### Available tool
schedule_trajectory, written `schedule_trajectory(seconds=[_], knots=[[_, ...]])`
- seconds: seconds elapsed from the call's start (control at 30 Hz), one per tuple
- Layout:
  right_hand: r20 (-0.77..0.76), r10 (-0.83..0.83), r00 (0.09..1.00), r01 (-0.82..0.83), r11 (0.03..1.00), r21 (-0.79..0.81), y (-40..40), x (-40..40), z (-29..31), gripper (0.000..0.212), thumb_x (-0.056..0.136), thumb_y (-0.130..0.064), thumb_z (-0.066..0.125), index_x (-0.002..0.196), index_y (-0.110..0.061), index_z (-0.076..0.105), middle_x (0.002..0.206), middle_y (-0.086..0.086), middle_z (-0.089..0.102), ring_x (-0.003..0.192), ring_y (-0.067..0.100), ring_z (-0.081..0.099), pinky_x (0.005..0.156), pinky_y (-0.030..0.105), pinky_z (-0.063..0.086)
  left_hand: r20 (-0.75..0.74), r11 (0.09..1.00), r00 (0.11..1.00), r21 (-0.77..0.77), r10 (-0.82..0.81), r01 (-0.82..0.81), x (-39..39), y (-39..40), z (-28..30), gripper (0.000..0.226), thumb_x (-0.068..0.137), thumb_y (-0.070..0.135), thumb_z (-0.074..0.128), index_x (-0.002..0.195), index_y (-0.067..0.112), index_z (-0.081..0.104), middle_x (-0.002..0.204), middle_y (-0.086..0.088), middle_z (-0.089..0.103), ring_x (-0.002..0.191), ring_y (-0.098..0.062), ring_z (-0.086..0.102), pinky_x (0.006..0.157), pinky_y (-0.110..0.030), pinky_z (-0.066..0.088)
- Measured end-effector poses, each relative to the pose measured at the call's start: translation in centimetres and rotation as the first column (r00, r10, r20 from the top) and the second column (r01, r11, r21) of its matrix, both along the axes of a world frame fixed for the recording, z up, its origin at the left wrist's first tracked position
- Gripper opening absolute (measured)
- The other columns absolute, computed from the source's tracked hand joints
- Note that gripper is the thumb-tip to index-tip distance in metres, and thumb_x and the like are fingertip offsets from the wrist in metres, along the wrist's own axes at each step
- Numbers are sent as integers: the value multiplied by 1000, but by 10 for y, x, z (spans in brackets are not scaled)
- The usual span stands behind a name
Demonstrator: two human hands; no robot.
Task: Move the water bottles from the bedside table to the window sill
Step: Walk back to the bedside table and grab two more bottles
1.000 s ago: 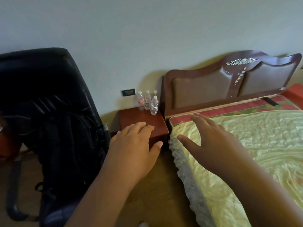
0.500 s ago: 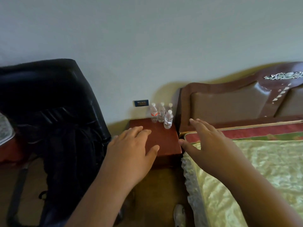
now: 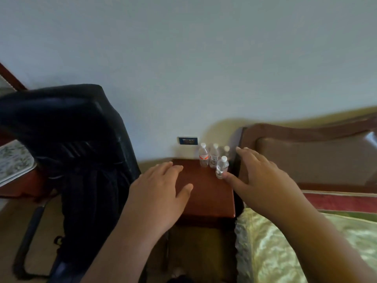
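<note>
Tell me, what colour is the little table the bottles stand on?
The bedside table is reddish-brown wood, seen best in the head view.

There is one view only — a wide-angle camera worn on the person's head, looking forward and down. It faces a pale plastered wall [image 3: 183, 58], which fills the upper half of the frame. The small reddish-brown wooden desk [image 3: 206, 193] sits near the centre, seen from above and from its front edge, close enough that both forearms reach in from the bottom edge. The left hand [image 3: 161, 193] and right hand [image 3: 263, 180] lie nearest the lens and look large. The wide lens bends the edges — the brown padded wooden headboard [image 3: 310, 156] curves at the right, the black leather chair back [image 3: 67, 123] leans at the left.
</note>
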State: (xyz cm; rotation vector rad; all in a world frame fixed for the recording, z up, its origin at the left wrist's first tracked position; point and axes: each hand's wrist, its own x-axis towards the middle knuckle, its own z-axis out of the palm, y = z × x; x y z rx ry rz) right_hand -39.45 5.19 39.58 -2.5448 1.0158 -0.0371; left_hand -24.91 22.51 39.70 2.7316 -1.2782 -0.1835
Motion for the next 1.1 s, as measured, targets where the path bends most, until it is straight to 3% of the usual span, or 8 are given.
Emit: schedule_trajectory(seconds=[0.63,0.93,1.1], knots=[[-127,-175,976,172,984,-37,-85,114,-32,78,91,-71,40,156,-33,19,165,-9,21,149,16,28,114,42,32,-36,984,984,-46,-174,173,151,-130,-44,55,95,63,40,143,38,42,148,16,43,135,-12,42,104,-36,38],[-180,-212,961,222,974,39,-110,158,-82,74,93,-66,44,155,-32,24,163,-9,24,147,17,31,111,42,35,-57,982,982,46,-182,185,206,-161,-84,55,93,63,41,139,33,45,141,13,50,128,-16,48,100,-41,42],[-190,-150,970,165,984,64,-144,182,-134,65,94,-53,54,151,-30,34,161,-9,30,142,21,39,107,43,39,-104,986,988,104,-117,128,226,-179,-108,55,95,61,40,140,30,46,140,9,51,127,-18,49,100,-43,44]])
